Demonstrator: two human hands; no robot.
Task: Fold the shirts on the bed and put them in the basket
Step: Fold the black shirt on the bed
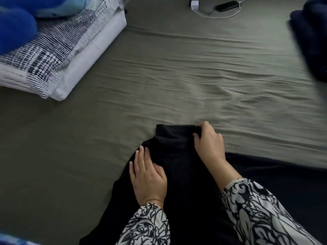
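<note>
Olive bed sheet, black shirt at six o'clock. Left hand presses flat, fingers straight, anchoring the cloth. Right hand pinches the collar, probably to square it for folding.

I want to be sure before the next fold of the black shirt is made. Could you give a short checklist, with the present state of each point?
1. Right hand has a grip on the black shirt: ok, its fingers pinch the collar's right corner.
2. Left hand steadies the shirt: ok, it rests flat on the left shoulder.
3. Shirt lies flat: cannot tell, the dark cloth hides its creases and the lower part is out of view.
4. Room on the bed sheet ahead of the collar: ok, only wrinkles there.
5. Folded patterned bedding is apart from the shirt: ok.
6. Basket is near: cannot tell, none is in view.
</note>
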